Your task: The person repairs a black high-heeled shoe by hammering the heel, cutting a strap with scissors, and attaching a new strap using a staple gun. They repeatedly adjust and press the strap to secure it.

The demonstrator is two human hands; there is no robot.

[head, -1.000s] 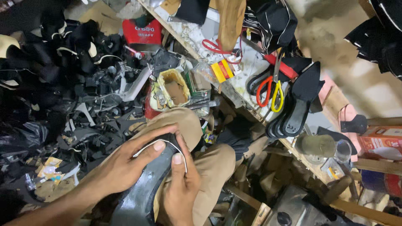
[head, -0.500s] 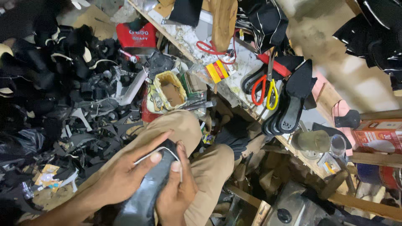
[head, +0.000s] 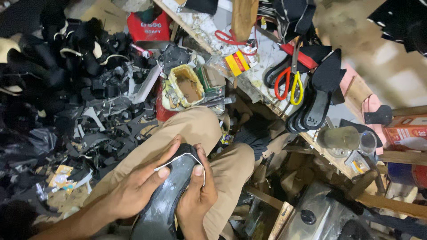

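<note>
- The person's left hand (head: 138, 189) is lying along the left side of a long, dark grey curved shoe sole (head: 167, 195), with the fingers spread and the thumb pressing on its top near a thin white strip (head: 178, 158) that is running around the sole's upper edge.
- The right hand (head: 198, 198) is wrapping around the sole's right side, fingers closing on it and the thumb pushing against its face.
- The sole is resting on the person's lap, over tan trousers (head: 191, 133), pointing away from the body.
- A heap of black straps and offcuts (head: 75, 89) is lying to the left.
- A battered yellow-rimmed tin with brown paste (head: 187, 86) is sitting just beyond the knee, beside a red container (head: 149, 26).
- Scissors with one red and one yellow handle (head: 289, 84) are hanging by several black soles (head: 318, 100) leaning at the edge of a cluttered wooden workbench (head: 267, 53).
- A clear glass jar (head: 340, 138) is lying on its side further right.
</note>
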